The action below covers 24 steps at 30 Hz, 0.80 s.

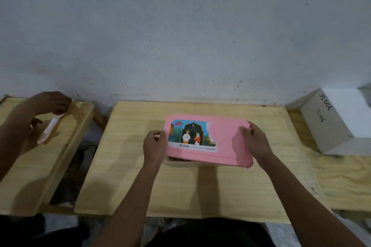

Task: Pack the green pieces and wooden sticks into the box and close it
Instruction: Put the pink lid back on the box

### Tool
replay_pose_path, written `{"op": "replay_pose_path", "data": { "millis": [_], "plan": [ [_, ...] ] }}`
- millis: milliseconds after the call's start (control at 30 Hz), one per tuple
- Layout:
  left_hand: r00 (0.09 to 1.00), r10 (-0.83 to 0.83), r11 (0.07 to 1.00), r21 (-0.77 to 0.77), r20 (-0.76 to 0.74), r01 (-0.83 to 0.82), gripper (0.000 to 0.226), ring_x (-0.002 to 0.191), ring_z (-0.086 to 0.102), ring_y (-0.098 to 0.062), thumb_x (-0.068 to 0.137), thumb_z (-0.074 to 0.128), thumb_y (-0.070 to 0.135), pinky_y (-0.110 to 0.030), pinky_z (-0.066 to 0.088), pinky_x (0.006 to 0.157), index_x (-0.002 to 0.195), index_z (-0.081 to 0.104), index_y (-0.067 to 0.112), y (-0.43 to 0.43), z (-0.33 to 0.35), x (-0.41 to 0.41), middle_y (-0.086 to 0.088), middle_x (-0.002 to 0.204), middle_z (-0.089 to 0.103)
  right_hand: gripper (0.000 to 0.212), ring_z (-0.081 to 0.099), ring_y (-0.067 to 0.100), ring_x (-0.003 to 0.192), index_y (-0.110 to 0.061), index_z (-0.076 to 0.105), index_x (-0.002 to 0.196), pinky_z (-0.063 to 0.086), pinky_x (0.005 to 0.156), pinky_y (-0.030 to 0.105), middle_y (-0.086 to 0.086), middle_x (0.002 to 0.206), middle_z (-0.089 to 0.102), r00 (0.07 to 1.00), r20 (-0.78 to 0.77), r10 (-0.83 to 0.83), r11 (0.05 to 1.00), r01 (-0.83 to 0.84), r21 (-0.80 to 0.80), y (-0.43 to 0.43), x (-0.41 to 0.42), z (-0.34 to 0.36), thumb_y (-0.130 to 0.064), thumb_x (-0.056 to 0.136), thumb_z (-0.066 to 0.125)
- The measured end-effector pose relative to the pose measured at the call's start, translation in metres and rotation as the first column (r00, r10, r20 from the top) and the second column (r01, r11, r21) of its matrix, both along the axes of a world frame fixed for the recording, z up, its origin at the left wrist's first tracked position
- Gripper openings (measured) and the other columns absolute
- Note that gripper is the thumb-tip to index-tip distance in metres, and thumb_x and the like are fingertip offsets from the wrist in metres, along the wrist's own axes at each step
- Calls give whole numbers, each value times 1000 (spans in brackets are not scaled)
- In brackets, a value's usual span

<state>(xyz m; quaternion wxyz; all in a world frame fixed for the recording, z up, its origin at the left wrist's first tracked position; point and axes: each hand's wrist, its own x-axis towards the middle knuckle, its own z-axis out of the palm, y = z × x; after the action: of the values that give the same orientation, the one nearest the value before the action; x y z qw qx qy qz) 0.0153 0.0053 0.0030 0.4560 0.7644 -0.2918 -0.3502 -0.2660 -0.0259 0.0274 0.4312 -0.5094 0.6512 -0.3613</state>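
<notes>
1. The box [177,161] stands on the middle counter [200,190], slightly right of centre and towards the far edge. Only a strip of its pale near wall shows, below the near-left edge of its cover.
2. The pink lid [226,136] lies across the top of the box and covers it fully from this view. Whether it is pressed home on the rim cannot be told.
3. A printed label [190,136] with two drawn figures and a barcode covers the left half of the lid; its right margin is torn.
4. Contents: the interior is hidden by the lid, so the green pieces and wooden sticks cannot be seen.
5. The left hand [154,146] is at the lid's left end, fingers curled and clamped on that edge.
6. The right hand [255,140] is at the lid's right end, fingers laid over the top surface and wrapped round the edge, gripping it.
7. On a separate wooden counter to the left [70,146], another person's hand [50,104] holds a pale spoon-like utensil [50,128], which angles down to the near left.
8. At the far right stands a white carton [341,122] marked "JS006", well apart from the box.
9. A grey, scuffed wall [180,36] backs the counters.
</notes>
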Motion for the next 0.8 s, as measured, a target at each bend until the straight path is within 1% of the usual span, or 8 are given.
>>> {"op": "replay_pose_path", "data": {
  "millis": [100, 167, 300, 433, 500, 600, 733, 800],
  "plan": [
    [978, -94, 994, 75, 184, 81, 19, 79, 61, -29, 92, 52, 21, -27, 36, 57, 103, 58, 6, 7, -10, -9, -9, 82, 63, 36, 57, 27, 99, -8, 50, 128, 44, 75, 34, 9, 116, 60, 976, -216, 1, 999, -10, -40, -9, 7, -20, -30, 101, 38],
    [964, -106, 993, 79, 246, 89, 23, 78, 60, -28, 93, 51, 22, -25, 37, 54, 110, 54, 6, 9, -14, -15, -15, 90, 65, 43, 58, 32, 100, -7, 46, 130, 45, 77, 37, 13, 113, 60, 963, -268, -17, 1000, 10, -28, -13, 11, -34, -35, 100, 35],
    [909, -122, 992, 67, 400, 104, 31, 94, 62, -30, 93, 51, 26, -31, 45, 68, 117, 50, 6, 8, -18, -20, -14, 110, 60, 39, 58, 31, 100, -6, 48, 121, 42, 75, 33, 9, 108, 59, 962, -274, -7, 996, -17, -84, -16, 16, -41, -34, 100, 31],
    [858, -144, 987, 138, 493, 86, 26, 88, 61, -35, 93, 48, 27, -34, 43, 62, 109, 47, 6, 8, -18, -25, -14, 106, 55, 42, 48, 29, 121, -3, 38, 138, 33, 89, 28, 13, 134, 50, 966, -258, 12, 999, -22, -35, -22, 19, -42, -24, 103, 34],
    [836, -161, 981, 180, 524, 75, 25, 82, 61, -39, 92, 48, 25, -35, 39, 57, 105, 45, 4, 8, -20, -26, -16, 103, 52, 36, 52, 26, 110, -5, 44, 132, 36, 84, 29, 11, 124, 54, 964, -267, 20, 999, -28, -28, -24, 20, -47, -25, 103, 35],
    [829, -188, 969, 236, 526, 70, 25, 75, 60, -43, 91, 47, 24, -35, 37, 52, 102, 41, 3, 9, -24, -29, -18, 100, 48, 21, 48, 21, 83, -6, 46, 104, 37, 66, 31, 7, 91, 49, 961, -274, 31, 999, -41, -32, -27, 19, -50, -23, 103, 35],
    [855, -189, 966, 248, 483, 74, 26, 76, 61, -43, 92, 44, 27, -36, 40, 54, 101, 35, 4, 13, -31, -32, -19, 95, 52, 23, 44, 18, 72, -9, 41, 90, 36, 59, 33, 10, 82, 49, 949, -311, 42, 999, -50, -19, -29, 14, -58, -26, 101, 32],
    [853, -193, 969, 230, 485, 89, 24, 74, 63, -41, 94, 42, 29, -36, 41, 53, 100, 33, 7, 16, -35, -34, -17, 94, 54, 26, 45, 17, 78, -16, 36, 88, 37, 63, 34, 8, 87, 48, 934, -353, 50, 999, -52, 4, -29, 14, -63, -40, 97, 30]
  ]
}}
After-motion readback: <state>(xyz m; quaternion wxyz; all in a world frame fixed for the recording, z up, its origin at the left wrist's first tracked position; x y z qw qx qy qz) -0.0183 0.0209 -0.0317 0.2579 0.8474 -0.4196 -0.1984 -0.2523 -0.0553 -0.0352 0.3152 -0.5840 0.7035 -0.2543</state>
